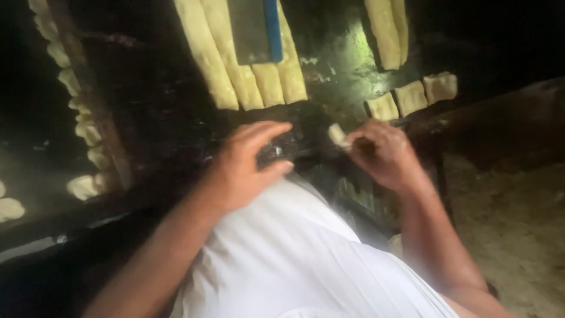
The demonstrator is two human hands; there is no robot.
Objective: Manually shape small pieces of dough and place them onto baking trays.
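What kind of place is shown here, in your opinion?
Probably a small bakery or dough workshop: long dough strips lie on a dark, oily work table beside a flat scraper, cut dough pieces sit nearby, and the right hand holds one.

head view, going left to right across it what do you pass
row of dough pieces on the dark rack → long dough strips with a flat blue-edged cutter lying on them → left hand → small dough piece in the right hand → three cut dough squares
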